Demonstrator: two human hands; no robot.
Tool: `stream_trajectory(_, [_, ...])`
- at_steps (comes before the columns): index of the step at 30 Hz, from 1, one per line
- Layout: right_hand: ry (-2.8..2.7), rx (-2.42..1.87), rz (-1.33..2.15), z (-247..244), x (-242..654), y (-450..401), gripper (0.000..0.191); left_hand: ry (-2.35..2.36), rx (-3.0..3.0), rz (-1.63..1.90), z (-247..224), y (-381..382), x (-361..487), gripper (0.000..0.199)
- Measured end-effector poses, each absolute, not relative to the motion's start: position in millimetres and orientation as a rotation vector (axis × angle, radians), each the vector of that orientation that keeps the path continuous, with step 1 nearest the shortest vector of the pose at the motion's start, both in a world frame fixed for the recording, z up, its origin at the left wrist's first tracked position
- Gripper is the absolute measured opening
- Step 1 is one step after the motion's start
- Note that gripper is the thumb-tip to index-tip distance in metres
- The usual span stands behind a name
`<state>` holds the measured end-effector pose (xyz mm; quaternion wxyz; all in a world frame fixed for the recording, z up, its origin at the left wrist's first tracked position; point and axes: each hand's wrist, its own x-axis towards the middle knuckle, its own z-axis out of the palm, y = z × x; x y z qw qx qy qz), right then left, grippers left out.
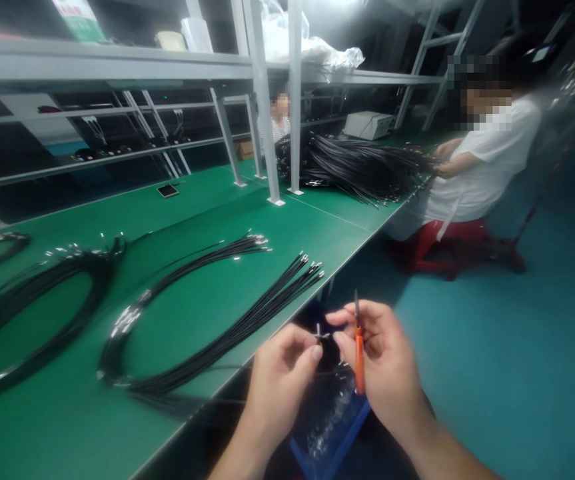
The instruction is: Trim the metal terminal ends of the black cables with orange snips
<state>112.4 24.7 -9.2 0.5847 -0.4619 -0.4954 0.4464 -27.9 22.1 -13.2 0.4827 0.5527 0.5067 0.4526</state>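
Beyond the table's near edge, my left hand [287,373] is closed, thumb and forefinger pinching the end of a black cable with small silvery prongs [320,335]. Close beside it, my right hand [387,363] holds a slim orange-handled tool [360,360] with a thin dark tip pointing up. The thumb and forefinger of that hand are near the cable end; whether they touch it I cannot tell. Under both hands is a blue bin [350,433] with blurred clear, shiny pieces inside. A bundle of black cables [237,327] with silvery ends curves over the table left of my hands.
More black cable coils [74,313] lie on the green table [192,213]. Metal posts [294,100] hold a shelf above it. At right, a person in a white shirt [487,160] handles a large cable bundle [362,163]; another person [280,123] sits behind the posts.
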Motion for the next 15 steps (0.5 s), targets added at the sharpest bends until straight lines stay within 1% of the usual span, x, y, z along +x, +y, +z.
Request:
stream_trajectory(3, [-1.32, -1.09, 0.989, -11.3, 112.5, 25.0, 0.022, 1.219, 1.351, 1.103, -12.0, 22.8, -27.4, 0.017])
stream_trajectory(6, [-1.367, -1.108, 0.863, -17.4, 109.2, 25.7, 0.019, 1.222, 1.345, 1.104, -10.8, 21.7, -27.2, 0.017])
stream_trajectory(12, [-1.422, -1.034, 0.425, -28.0, 107.1, 23.8, 0.037, 1.149, 1.252, 1.142, -8.2, 19.8, -26.3, 0.016])
stream_trajectory(15, [-1.344, -1.093, 0.438, -30.2, 109.2, 20.0, 0.039, 1.131, 1.163, 1.222, -8.6, 22.1, -27.7, 0.016])
